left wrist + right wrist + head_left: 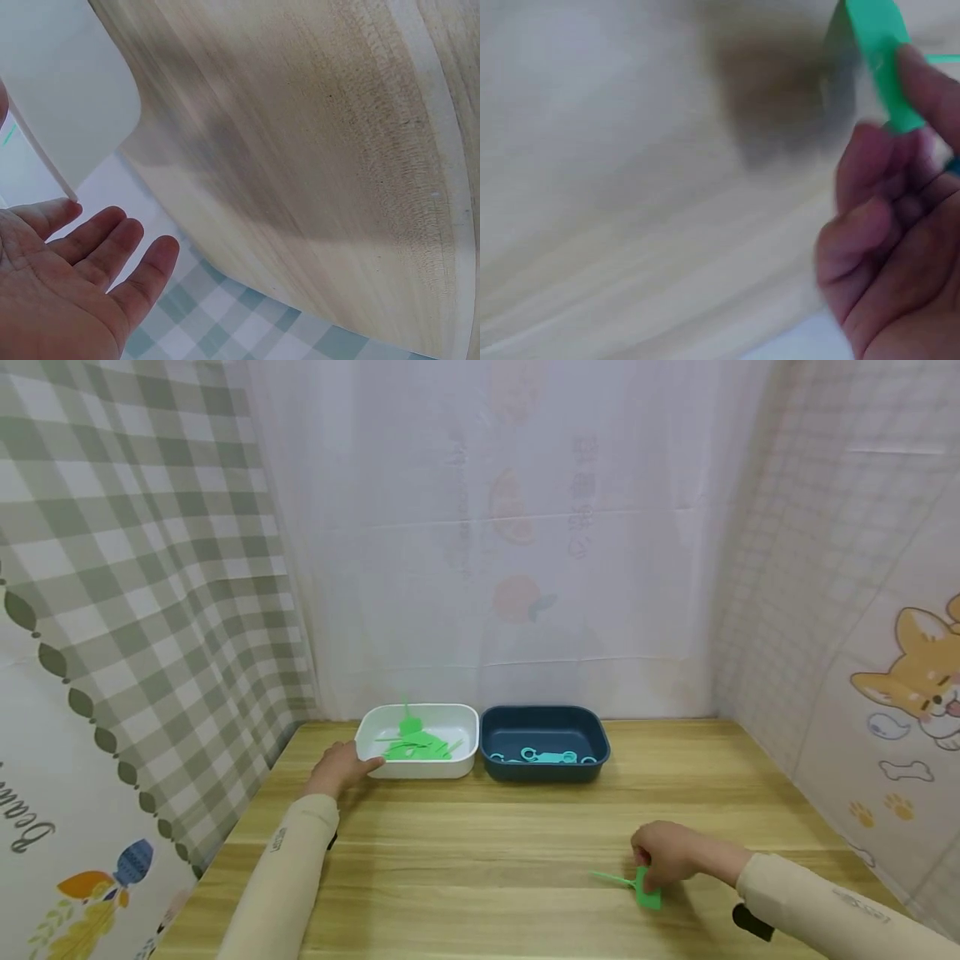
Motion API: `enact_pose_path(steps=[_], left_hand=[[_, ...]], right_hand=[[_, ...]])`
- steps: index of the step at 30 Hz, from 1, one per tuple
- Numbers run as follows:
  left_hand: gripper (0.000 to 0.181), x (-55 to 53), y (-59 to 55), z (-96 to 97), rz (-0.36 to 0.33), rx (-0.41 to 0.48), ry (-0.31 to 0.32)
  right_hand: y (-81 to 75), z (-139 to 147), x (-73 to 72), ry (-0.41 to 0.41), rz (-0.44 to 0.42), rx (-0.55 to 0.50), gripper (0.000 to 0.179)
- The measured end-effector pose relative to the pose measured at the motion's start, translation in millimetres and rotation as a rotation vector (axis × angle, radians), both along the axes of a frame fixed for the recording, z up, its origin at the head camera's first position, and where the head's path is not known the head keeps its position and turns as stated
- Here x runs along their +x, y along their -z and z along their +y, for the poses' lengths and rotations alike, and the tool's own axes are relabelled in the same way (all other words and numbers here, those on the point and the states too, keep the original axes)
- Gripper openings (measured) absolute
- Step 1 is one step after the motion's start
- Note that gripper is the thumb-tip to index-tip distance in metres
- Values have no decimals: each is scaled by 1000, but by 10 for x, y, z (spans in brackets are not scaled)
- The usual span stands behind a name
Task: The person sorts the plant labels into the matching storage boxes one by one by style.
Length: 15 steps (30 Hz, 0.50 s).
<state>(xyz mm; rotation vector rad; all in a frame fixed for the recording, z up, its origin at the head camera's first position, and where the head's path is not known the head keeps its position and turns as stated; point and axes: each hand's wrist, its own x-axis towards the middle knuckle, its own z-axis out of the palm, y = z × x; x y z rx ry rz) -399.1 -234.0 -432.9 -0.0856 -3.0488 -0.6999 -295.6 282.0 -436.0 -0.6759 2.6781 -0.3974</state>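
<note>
In the head view my right hand (667, 853) is low over the right part of the table, pinching a green plastic tie tag (647, 889). Its thin tail points left. The right wrist view shows the tag's flat green plate (885, 64) between thumb and fingers, the other fingers loosely bent. My left hand (339, 768) rests at the left front corner of a white bin (367, 739). In the left wrist view, its fingers (154, 262) are spread and fairly straight, one fingertip touching the bin's rim. Several green tags (420, 745) lie inside that bin.
Just right of the white bin stands a dark blue bin (543, 720) with several turquoise ring-ended pieces (551, 757) in it. Both are near the back edge of the wooden table (465, 860). Cloth curtains (480, 568) enclose the back and sides.
</note>
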Motion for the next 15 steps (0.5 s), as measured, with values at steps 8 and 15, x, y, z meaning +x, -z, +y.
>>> enact_pose_path(steps=[8,15], left_hand=[[63,-20,1,-42,6,6,5],[65,-28,31,-4,-1,29,-1]], right_hand=[[-249,-835,-515,-84,157,-268,12],[-471,-1765,-929,91,355,-250,24]])
